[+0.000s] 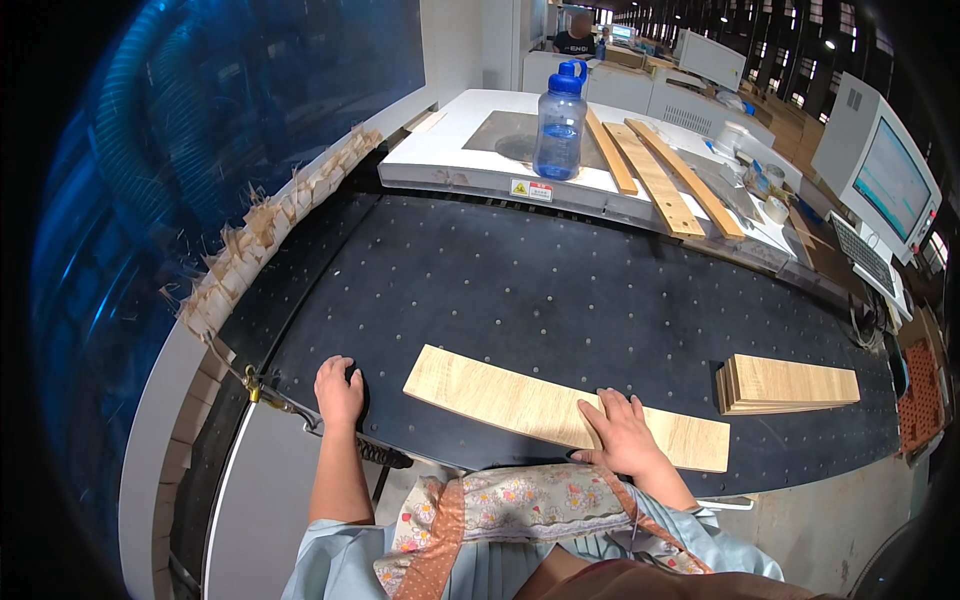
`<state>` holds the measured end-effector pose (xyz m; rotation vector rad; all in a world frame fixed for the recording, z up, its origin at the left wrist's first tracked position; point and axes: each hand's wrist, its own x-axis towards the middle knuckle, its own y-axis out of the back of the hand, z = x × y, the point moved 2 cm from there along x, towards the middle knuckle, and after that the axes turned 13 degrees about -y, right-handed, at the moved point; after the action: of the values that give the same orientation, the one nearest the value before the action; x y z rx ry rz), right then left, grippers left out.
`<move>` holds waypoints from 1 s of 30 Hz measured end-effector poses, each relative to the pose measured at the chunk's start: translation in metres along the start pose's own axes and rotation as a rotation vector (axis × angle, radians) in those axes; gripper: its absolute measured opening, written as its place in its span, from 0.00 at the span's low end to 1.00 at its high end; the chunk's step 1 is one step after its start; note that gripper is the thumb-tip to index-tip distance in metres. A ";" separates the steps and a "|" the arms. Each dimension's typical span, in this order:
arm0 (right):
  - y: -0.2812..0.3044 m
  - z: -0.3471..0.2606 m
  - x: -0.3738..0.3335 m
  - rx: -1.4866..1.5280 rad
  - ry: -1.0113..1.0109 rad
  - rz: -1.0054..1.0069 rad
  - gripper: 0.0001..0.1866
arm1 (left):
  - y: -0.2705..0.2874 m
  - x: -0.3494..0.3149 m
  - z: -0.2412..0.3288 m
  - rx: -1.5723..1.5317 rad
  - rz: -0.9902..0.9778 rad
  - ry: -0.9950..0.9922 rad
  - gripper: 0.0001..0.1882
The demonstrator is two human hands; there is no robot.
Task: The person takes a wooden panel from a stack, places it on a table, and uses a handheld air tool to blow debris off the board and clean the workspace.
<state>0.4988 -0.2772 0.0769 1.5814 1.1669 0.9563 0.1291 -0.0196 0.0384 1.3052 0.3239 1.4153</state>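
Observation:
A long, pale wood-grain board (pixel 500 392) lies flat near the front edge of the dark table (pixel 430 270). My right hand (pixel 625 435) spans the board right of its middle, fingers reaching toward the far edge and the thumb by the near edge. Left of the board and apart from it, my left hand (pixel 338 392) rests on the table's front edge, empty, its thumb apart from loosely bent fingers. To the right sits a stack of similar shorter-looking boards (pixel 790 382).
Small studs dot the tabletop. Beyond it, a white machine bed (pixel 440 150) carries a blue water bottle (pixel 560 125) and three wooden strips (pixel 650 178). A monitor (pixel 885 180) and keyboard (pixel 862 252) stand right. A ragged-edged blue panel (pixel 250 100) borders the left. A person (pixel 575 38) is far back.

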 end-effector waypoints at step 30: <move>0.003 0.000 -0.001 0.010 -0.018 -0.013 0.44 | 0.000 -0.002 0.001 0.014 0.097 -0.034 0.11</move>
<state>0.4991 -0.2782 0.0799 1.5853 1.1697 0.9271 0.1289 -0.0214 0.0381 1.3702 0.2514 1.4723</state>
